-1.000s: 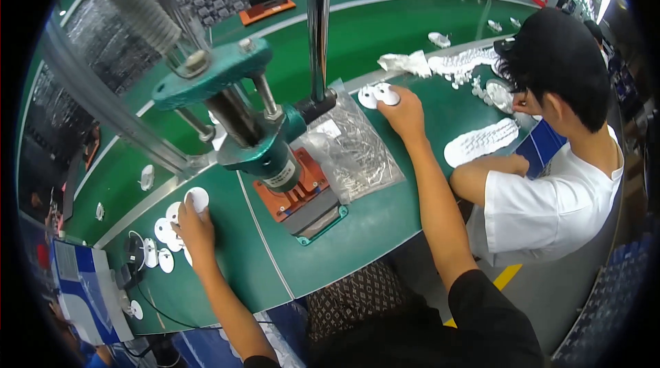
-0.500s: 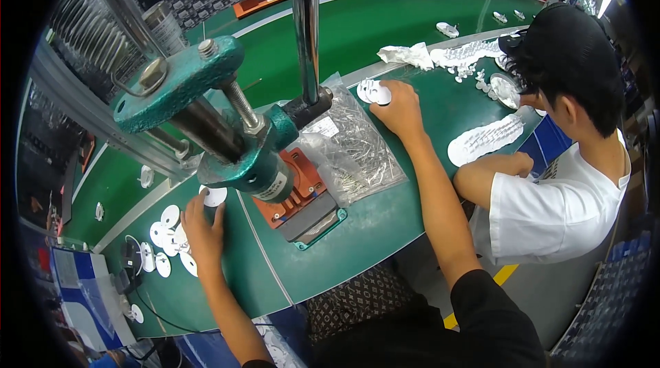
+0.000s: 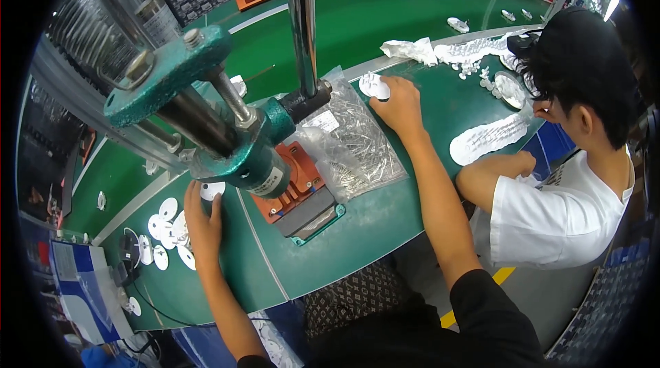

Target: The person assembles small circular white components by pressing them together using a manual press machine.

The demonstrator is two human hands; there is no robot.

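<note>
Bright overhead light, fisheye-bent edges, dark rim

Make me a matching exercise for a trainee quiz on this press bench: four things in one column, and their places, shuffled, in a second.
Things:
1. left hand
2. right hand
3. clear bag of metal pins
4. orange fixture

Places:
A. under the green press head
B. on a white disc at the bench's far edge
C. between the press and the right hand
D. holding a white disc left of the press

Pairs: 1-D, 2-B, 3-C, 4-A
</note>
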